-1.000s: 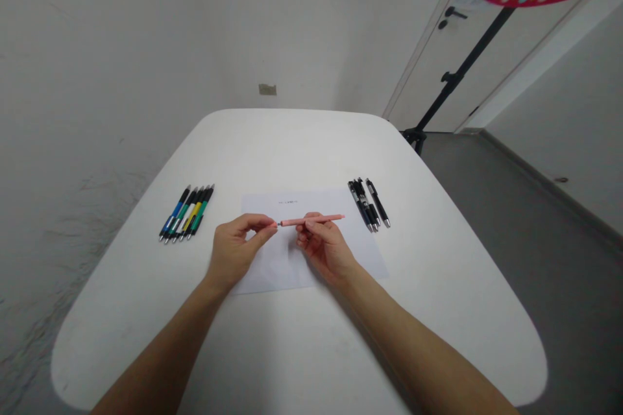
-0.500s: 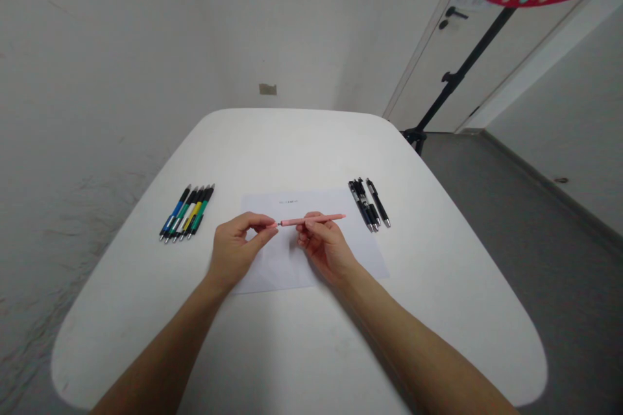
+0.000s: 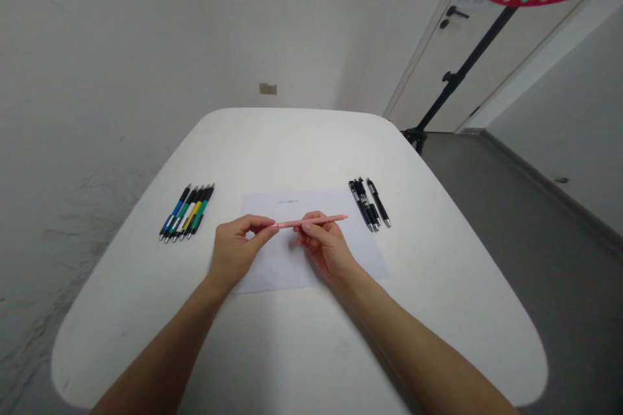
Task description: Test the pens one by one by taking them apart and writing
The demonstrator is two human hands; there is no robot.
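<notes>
A slim pink pen (image 3: pixel 311 222) lies level across a sheet of white paper (image 3: pixel 277 269), held above it by both hands. My left hand (image 3: pixel 238 245) pinches its left end between thumb and fingertips. My right hand (image 3: pixel 324 243) grips the barrel near the middle, with the right end sticking out past the fingers. The pen's left tip is hidden in the left fingertips. Several pens with coloured grips (image 3: pixel 187 213) lie side by side left of the paper. Several black pens (image 3: pixel 367 205) lie to its right.
Everything rests on a white rounded table (image 3: pixel 292 350). A black stand (image 3: pixel 457 71) rises beyond its far right corner, in front of a white door. Grey floor lies to the right, and a white wall stands at the left and far side.
The small dark tip at the pen's left end no longer shows, and the pink now runs into my left fingertips. The pen's right end has shifted slightly right.
</notes>
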